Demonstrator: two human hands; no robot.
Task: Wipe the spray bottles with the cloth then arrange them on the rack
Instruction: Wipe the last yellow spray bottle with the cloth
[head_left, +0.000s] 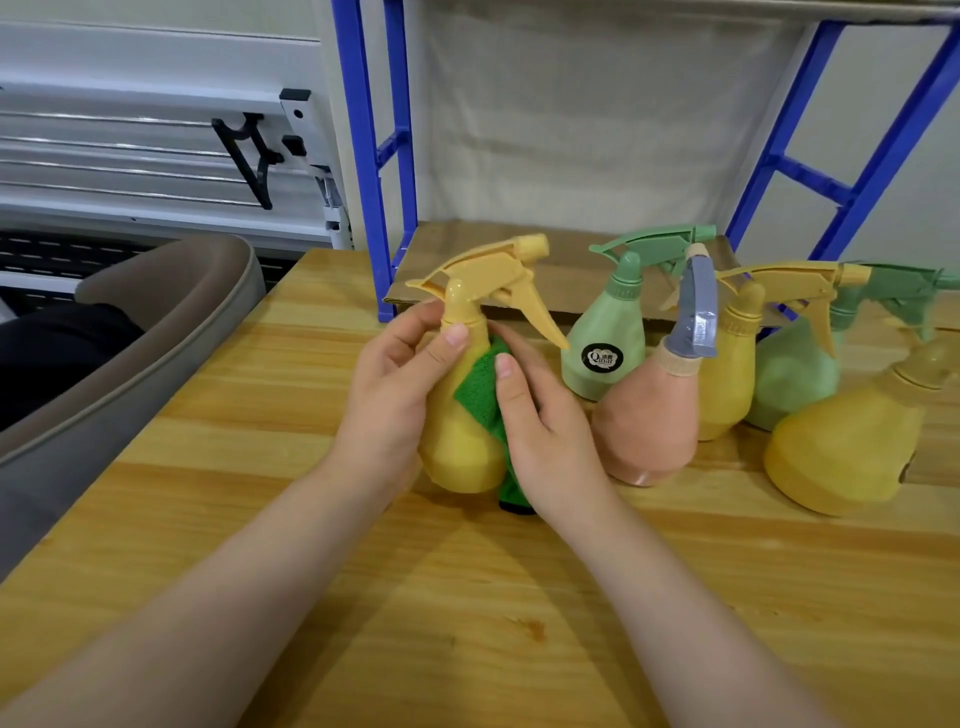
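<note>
My left hand (395, 384) grips a yellow spray bottle (457, 441) around its neck and upper body, holding it just above the wooden table (260, 545). My right hand (540, 421) presses a green cloth (480, 392) against the bottle's right side, fingers curled round the cloth. To the right stand several more bottles: a green one (605, 343) with a black label, a pink one (647, 421) with a grey trigger, a yellow one (727, 384), another green one (795, 374) and a tilted yellow one (847, 447). The blue rack (371, 171) rises behind, its brown low shelf (566, 275) bare.
A grey chair back (135, 353) sits off the table's left edge. White slatted panels with a black bracket (249, 156) fill the far left. A white cloth backdrop hangs behind the rack. Bare wood lies in front of my arms.
</note>
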